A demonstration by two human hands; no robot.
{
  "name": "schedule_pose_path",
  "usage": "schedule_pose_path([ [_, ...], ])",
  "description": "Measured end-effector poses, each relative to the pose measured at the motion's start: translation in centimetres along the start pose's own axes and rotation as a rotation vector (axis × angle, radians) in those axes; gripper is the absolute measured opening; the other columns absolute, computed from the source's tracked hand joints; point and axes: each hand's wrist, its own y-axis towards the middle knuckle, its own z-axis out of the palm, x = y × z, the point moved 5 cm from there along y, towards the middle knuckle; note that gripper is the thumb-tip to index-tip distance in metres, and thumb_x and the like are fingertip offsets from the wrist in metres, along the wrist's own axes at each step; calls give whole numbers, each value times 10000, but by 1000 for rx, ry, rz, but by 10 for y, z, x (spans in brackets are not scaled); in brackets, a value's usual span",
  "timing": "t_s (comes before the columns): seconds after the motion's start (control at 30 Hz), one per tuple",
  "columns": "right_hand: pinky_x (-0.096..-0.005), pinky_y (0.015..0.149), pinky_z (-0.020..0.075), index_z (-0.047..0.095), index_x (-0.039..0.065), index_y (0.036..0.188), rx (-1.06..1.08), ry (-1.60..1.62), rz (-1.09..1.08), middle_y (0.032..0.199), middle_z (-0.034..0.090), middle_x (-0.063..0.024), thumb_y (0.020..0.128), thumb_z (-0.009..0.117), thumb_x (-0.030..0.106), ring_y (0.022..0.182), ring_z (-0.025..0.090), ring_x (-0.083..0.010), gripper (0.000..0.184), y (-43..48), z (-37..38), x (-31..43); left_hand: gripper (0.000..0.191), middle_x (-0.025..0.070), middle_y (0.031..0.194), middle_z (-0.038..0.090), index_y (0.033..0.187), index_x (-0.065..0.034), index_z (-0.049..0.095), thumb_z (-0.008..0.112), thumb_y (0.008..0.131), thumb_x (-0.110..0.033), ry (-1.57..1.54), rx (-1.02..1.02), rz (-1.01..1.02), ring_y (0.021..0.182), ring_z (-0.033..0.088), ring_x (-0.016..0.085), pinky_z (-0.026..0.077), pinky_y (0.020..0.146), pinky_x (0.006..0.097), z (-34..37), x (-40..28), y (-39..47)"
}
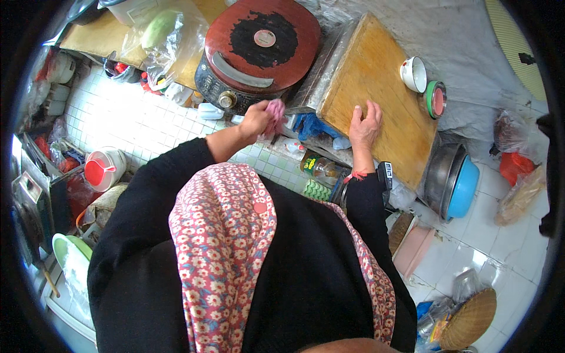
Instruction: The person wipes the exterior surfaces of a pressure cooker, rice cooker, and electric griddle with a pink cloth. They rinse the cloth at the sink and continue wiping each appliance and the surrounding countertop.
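Note:
My left hand grips a crumpled pink cloth in front of a round electric griddle. The griddle's red lid is down, with a black worn patch, a curved grey handle and a front knob. On a wooden board to the right rests my right hand, fingers somewhat apart and holding nothing. A white bowl lies tilted at the board's far right edge, beside a green-rimmed bowl with a pink one inside.
Below the board sit a blue plastic bag and an oil bottle. Metal basins and a blue basin lean at its right end. A bagged green melon or gourd lies left of the griddle. A white bucket stands on the left.

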Motion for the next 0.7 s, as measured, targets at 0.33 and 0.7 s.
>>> schedule_pose_path([
  [0.33,-476,1027,401,620,-4,1164,-7,7,7,1251,572,-201,862,660,257,1188,514,-385,401,2,0,0,204,73,739,646,1093,-94,693,535,1003,-188,820,-146,513,658,582,104,477,591,316,95,-96,92],
  [0.7,-489,1008,394,610,25,1176,-11,-21,-8,1266,556,-180,842,670,267,1186,504,-376,417,2,1,0,247,191,933,613,1082,-74,671,532,880,-48,1037,-98,948,978,613,374,511,830,440,91,-71,18],
])
